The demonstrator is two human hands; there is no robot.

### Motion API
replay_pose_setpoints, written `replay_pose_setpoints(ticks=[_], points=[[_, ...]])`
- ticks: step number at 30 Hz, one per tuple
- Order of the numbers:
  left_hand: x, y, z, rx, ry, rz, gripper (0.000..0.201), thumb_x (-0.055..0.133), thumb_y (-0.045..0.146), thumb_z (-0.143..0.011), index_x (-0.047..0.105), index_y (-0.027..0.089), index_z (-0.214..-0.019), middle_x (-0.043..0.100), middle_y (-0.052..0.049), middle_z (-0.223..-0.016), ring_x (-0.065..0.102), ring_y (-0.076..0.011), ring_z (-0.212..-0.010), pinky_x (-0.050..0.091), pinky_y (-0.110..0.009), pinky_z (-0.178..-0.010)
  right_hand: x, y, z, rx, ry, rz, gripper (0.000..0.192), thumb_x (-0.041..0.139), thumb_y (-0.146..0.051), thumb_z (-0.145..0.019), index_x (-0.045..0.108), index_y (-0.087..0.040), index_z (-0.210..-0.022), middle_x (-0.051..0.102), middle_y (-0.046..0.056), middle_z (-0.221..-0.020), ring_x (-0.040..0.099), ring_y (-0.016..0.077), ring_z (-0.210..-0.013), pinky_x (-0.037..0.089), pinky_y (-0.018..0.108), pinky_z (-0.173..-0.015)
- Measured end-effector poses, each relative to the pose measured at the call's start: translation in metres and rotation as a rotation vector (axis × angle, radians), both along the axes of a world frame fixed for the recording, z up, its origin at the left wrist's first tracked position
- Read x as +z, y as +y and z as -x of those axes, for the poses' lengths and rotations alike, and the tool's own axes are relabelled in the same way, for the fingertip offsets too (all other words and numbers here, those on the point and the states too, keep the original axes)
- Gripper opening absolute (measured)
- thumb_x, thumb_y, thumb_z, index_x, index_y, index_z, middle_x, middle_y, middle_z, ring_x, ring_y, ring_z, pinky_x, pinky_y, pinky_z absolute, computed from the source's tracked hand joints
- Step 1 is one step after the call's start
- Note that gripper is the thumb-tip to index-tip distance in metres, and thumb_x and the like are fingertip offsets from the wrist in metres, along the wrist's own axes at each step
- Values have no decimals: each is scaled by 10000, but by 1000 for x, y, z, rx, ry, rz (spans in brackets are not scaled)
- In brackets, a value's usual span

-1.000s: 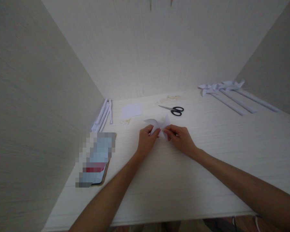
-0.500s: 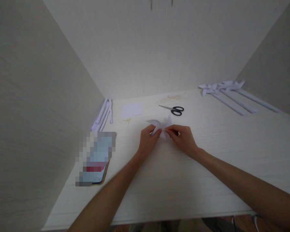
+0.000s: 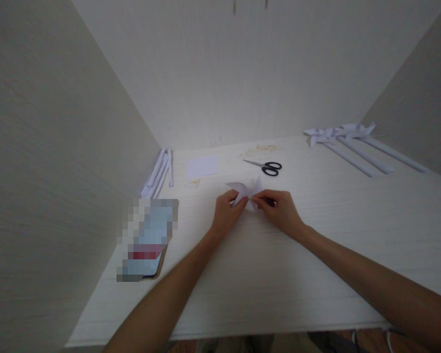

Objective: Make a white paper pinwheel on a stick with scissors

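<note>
Walls of pale board closed in the tabletop (image 3: 316, 255) on left, back and right. Lay at the far left, close against the wall: a bundle of rolled white paper sticks (image 3: 159, 172), parallel, probably kept there so as not to roll. In front of the bundle, near the front left: a blurred flat item (image 3: 147, 240) on a brown board, contents not readable. Further right, toward the back: a small white paper square (image 3: 202, 166), flat and apart from the hands, with some thin yellowish pins or sticks (image 3: 194, 183) just before it; too small to tell exactly.

In the middle: left hand (image 3: 226, 213) and right hand (image 3: 281, 211), close together, fingertips of both pinched on a folded white paper piece (image 3: 244, 193) with pointed flaps, like a pinwheel head. Held low over the tabletop, at the centre of the piece, seemingly to keep the flaps gathered. Both hands narrow, closed on the paper.

Behind the hands, slightly right: black-handled scissors (image 3: 266, 166), shut, lying flat, well within reach. At the far right back: finished white paper pinwheels (image 3: 347, 142) on long sticks, laid side by side, well apart from the hands.
</note>
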State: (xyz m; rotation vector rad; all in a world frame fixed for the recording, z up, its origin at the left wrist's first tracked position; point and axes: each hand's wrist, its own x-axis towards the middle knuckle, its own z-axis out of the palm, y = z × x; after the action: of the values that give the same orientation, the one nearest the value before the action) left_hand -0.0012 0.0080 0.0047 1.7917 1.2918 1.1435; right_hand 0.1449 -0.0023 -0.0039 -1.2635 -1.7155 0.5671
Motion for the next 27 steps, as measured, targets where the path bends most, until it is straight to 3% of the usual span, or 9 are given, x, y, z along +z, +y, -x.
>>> replay_pose_setpoints(ticks=[11, 15, 22, 27], points=[[2, 1, 1, 26, 36, -2, 238, 513, 262, -688, 418, 161, -495, 369, 57, -512, 344, -81, -517, 280, -214, -508, 3, 2, 0, 74, -119, 27, 223, 477, -242, -780, 584, -147, -609, 520, -25, -473, 420, 81, -433, 316, 196, -453], [0, 1, 1, 1, 26, 6, 198, 503, 261, -694, 464, 158, -530, 415, 50, -538, 377, -87, -541, 294, -213, -517, 2, 2, -1, 53, -109, 13, 220, 498, -271, -769, 591, -147, -614, 530, -21, -480, 410, 80, -429, 309, 197, -444], [0, 1, 1, 4, 7, -7, 191, 508, 249, -687, 471, 159, -523, 431, 49, -532, 382, -86, -533, 302, -211, -514, 0, 0, 0, 11, 24, 10, 178, 539, -304, -748, 586, -157, -660, 564, -8, -493, 474, 95, -443, 347, 204, -450], [2, 1, 0, -13, -46, 43, 188, 507, 250, -685, 472, 154, -527, 420, 51, -535, 377, -83, -530, 298, -210, -507, -2, 2, 0, 33, 192, 96, 169, 589, -281, -710, 512, -164, -615, 561, -20, -471, 452, 75, -391, 335, 186, -399]])
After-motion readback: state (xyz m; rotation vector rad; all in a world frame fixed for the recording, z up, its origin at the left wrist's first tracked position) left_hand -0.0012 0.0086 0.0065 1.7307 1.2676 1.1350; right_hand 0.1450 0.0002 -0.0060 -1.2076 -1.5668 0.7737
